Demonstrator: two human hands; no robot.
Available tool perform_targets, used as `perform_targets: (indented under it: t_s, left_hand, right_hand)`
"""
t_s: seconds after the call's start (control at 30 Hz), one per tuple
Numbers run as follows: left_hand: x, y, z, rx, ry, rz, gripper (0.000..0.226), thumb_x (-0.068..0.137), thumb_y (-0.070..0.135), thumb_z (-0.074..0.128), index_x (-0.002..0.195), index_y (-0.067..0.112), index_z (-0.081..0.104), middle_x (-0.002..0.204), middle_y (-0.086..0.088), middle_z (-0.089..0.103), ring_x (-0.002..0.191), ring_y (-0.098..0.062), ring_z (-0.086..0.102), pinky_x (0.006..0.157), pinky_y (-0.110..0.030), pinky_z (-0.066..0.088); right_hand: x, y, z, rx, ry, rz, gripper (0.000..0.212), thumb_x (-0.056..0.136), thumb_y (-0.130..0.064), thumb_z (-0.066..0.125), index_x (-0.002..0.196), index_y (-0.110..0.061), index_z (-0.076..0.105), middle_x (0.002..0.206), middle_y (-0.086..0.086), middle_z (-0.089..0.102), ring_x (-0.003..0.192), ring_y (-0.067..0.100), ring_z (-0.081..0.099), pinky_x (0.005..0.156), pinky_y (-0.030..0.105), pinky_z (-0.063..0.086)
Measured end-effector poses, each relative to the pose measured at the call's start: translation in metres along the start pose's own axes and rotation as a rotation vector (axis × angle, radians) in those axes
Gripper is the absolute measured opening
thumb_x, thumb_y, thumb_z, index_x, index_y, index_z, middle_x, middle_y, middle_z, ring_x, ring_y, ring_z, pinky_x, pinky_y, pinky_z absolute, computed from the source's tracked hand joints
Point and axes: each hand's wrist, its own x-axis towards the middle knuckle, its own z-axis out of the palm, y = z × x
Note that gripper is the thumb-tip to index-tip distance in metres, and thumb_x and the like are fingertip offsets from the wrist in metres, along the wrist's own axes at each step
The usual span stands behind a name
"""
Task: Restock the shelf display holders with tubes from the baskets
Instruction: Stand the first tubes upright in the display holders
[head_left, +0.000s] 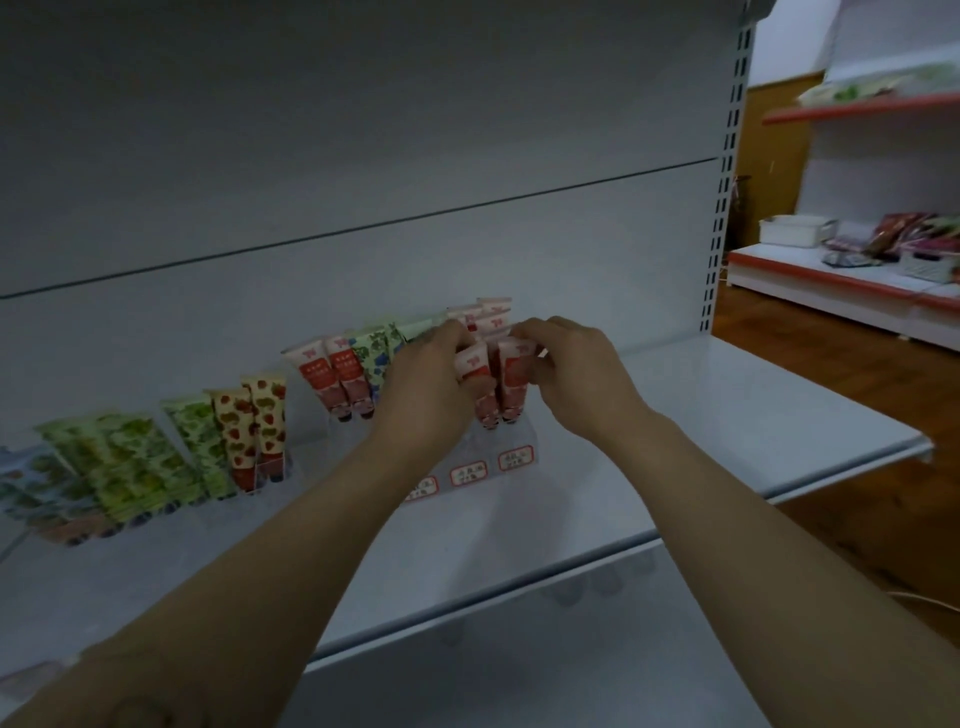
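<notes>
A clear display holder (514, 457) with red-framed labels stands on the white shelf (701, 415). My left hand (431, 384) grips a pink-and-red tube (474, 364) standing in the holder's front row. My right hand (571, 374) pinches the top of the neighbouring pink-and-red tube (511, 379). More pink tubes (491, 312) stand in the rows behind. To the left, other holders carry pink tubes (337, 376), green-and-blue patterned tubes (374, 358), strawberry-print tubes (254, 426) and green tubes (130, 457). No basket is in view.
The shelf's back panel rises behind the holders, with a slotted upright (722, 208) at its right end. The shelf's front edge (519, 571) runs across below my forearms. Another shelving unit (857, 280) with packets and white baskets stands at the far right on a wooden floor.
</notes>
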Motion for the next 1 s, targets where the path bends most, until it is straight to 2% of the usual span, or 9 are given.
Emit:
perform_targets:
  t_s: [0.13, 0.23, 0.4, 0.5, 0.67, 0.77, 0.83, 0.9, 1.0]
  left_hand:
    - [0.004, 0.005, -0.003, 0.066, 0.013, 0.094, 0.010, 0.087, 0.017, 0.065, 0.096, 0.015, 0.069, 0.083, -0.005, 0.068, 0.078, -0.023, 0.061, 0.070, -0.034, 0.049]
    - [0.008, 0.003, -0.004, 0.069, 0.001, 0.063, 0.003, 0.086, 0.016, 0.066, 0.083, 0.015, 0.066, 0.076, -0.007, 0.066, 0.071, -0.024, 0.060, 0.063, -0.031, 0.047]
    - [0.009, -0.006, -0.002, 0.022, 0.052, -0.013, 0.007, 0.081, 0.010, 0.069, 0.077, 0.014, 0.065, 0.069, -0.006, 0.064, 0.062, -0.020, 0.058, 0.055, -0.023, 0.037]
    - [0.010, -0.003, -0.002, 0.076, 0.062, -0.008, 0.004, 0.080, 0.010, 0.068, 0.077, 0.008, 0.066, 0.069, -0.008, 0.064, 0.062, -0.019, 0.054, 0.057, -0.029, 0.039]
    - [0.007, 0.008, 0.001, 0.023, 0.027, 0.036, 0.004, 0.079, 0.006, 0.067, 0.076, 0.007, 0.065, 0.065, -0.004, 0.057, 0.064, -0.019, 0.052, 0.057, -0.026, 0.036]
    - [0.008, 0.006, 0.007, -0.016, -0.004, 0.047, 0.009, 0.078, 0.000, 0.060, 0.071, 0.005, 0.062, 0.064, -0.005, 0.059, 0.064, -0.020, 0.054, 0.053, -0.025, 0.034]
    - [0.004, 0.002, 0.010, -0.056, 0.022, 0.048, 0.017, 0.080, -0.001, 0.058, 0.067, 0.009, 0.057, 0.057, 0.001, 0.052, 0.058, -0.015, 0.048, 0.048, -0.018, 0.028]
    - [-0.001, -0.003, 0.010, -0.096, 0.065, 0.026, 0.022, 0.080, -0.004, 0.057, 0.066, 0.014, 0.054, 0.053, 0.012, 0.042, 0.051, -0.007, 0.039, 0.049, -0.009, 0.030]
    - [-0.004, -0.007, 0.009, -0.086, 0.073, -0.006, 0.020, 0.079, -0.006, 0.056, 0.069, 0.010, 0.058, 0.055, 0.015, 0.041, 0.050, 0.002, 0.038, 0.050, -0.003, 0.031]
  right_hand:
    - [0.005, 0.002, -0.004, -0.028, -0.004, -0.016, 0.028, 0.079, 0.004, 0.056, 0.101, -0.008, 0.069, 0.084, 0.015, 0.069, 0.072, 0.031, 0.062, 0.066, 0.040, 0.051]
    - [0.009, -0.003, -0.006, -0.053, -0.027, -0.051, 0.022, 0.077, 0.000, 0.059, 0.094, -0.008, 0.070, 0.082, 0.014, 0.069, 0.071, 0.031, 0.061, 0.065, 0.040, 0.050]
    - [0.010, -0.012, -0.004, -0.116, -0.058, -0.093, 0.025, 0.074, 0.001, 0.056, 0.092, -0.007, 0.070, 0.083, 0.016, 0.068, 0.076, 0.035, 0.060, 0.067, 0.041, 0.049]
    - [0.009, -0.014, -0.001, -0.114, -0.020, -0.056, 0.026, 0.076, 0.000, 0.056, 0.095, -0.008, 0.071, 0.086, 0.015, 0.070, 0.077, 0.034, 0.061, 0.069, 0.040, 0.050]
    - [0.009, -0.004, -0.004, -0.089, 0.033, 0.117, 0.016, 0.075, 0.002, 0.059, 0.084, -0.006, 0.070, 0.076, 0.013, 0.070, 0.071, 0.031, 0.063, 0.066, 0.038, 0.052]
    - [0.008, -0.007, -0.006, -0.132, 0.004, 0.108, 0.017, 0.077, 0.002, 0.058, 0.086, -0.006, 0.070, 0.078, 0.014, 0.070, 0.072, 0.032, 0.063, 0.067, 0.037, 0.052]
    - [0.008, -0.012, -0.005, -0.130, -0.012, 0.083, 0.018, 0.078, 0.001, 0.058, 0.089, -0.006, 0.070, 0.080, 0.015, 0.070, 0.073, 0.033, 0.062, 0.067, 0.037, 0.051]
    - [0.008, -0.015, -0.002, -0.131, -0.026, 0.047, 0.022, 0.077, 0.000, 0.056, 0.092, -0.006, 0.071, 0.081, 0.016, 0.070, 0.075, 0.034, 0.061, 0.067, 0.038, 0.050]
    - [0.010, -0.019, 0.002, -0.141, -0.036, 0.024, 0.027, 0.076, -0.001, 0.054, 0.096, -0.008, 0.070, 0.082, 0.017, 0.069, 0.076, 0.036, 0.060, 0.067, 0.039, 0.051]
